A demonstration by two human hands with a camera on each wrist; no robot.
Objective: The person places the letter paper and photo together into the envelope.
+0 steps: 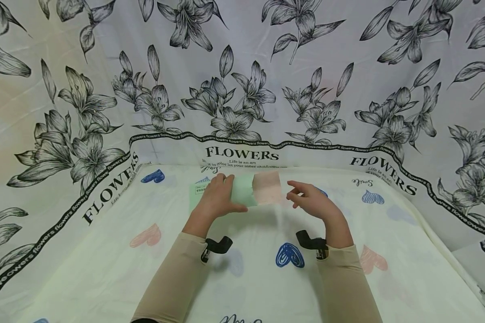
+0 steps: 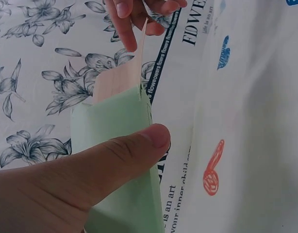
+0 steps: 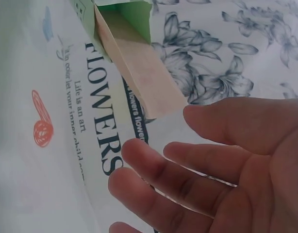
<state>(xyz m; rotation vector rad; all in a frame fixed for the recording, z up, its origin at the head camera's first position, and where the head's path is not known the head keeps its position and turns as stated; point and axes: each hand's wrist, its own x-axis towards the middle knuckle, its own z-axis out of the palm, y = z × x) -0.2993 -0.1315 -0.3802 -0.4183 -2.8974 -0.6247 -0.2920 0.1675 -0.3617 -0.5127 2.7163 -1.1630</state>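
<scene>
My left hand [image 1: 215, 197] grips a pale green box [image 1: 242, 190] above the table, its thumb along the near side. Out of the box's right end sticks a pinkish cardboard piece [image 1: 267, 187], bent at an angle along its length in the right wrist view. Just right of that piece hovers my right hand [image 1: 312, 202], fingers spread and loosely bent, holding nothing. A small gap shows between its thumb and the cardboard's end in the head view. The box's left part is partly hidden by my left hand.
A white cloth [image 1: 242, 287] printed with hearts covers the table. Behind it and at the sides hangs a white curtain [image 1: 315, 49] with black flower prints and a lettered black band. Both wrists carry a black camera mount [image 1: 219, 245].
</scene>
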